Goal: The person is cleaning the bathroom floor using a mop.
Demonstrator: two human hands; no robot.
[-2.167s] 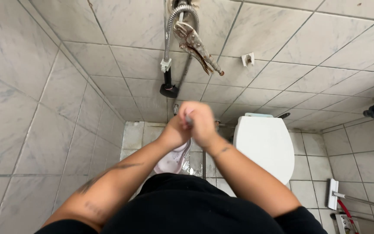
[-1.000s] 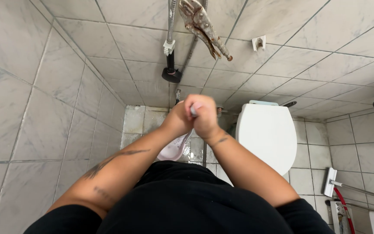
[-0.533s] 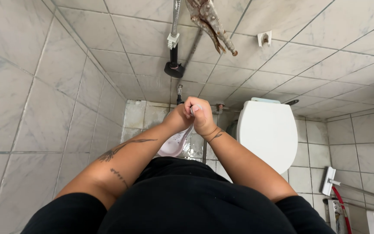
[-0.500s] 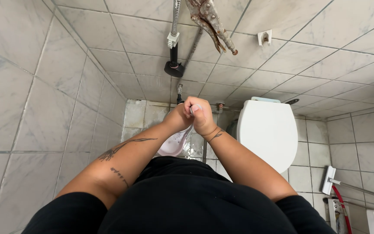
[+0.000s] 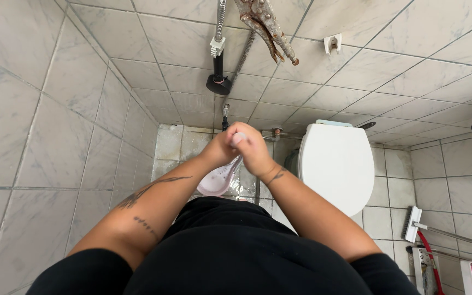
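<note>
Two hands [image 5: 240, 148] pressed together, gripping pale pink shoe [image 5: 219, 177]; toilet [image 5: 337, 164] lid shut.

The person wears a plain black short-sleeved top; the sleeves end above the elbows and leave both forearms bare. The left forearm carries a dark tattoo of long, thin, pointed strokes running along it, and nearer the elbow a short line of small dark marks. A small dark tattoo sits on the right wrist. Both hands [image 5: 241, 148] are bare, without rings or gloves.
</note>
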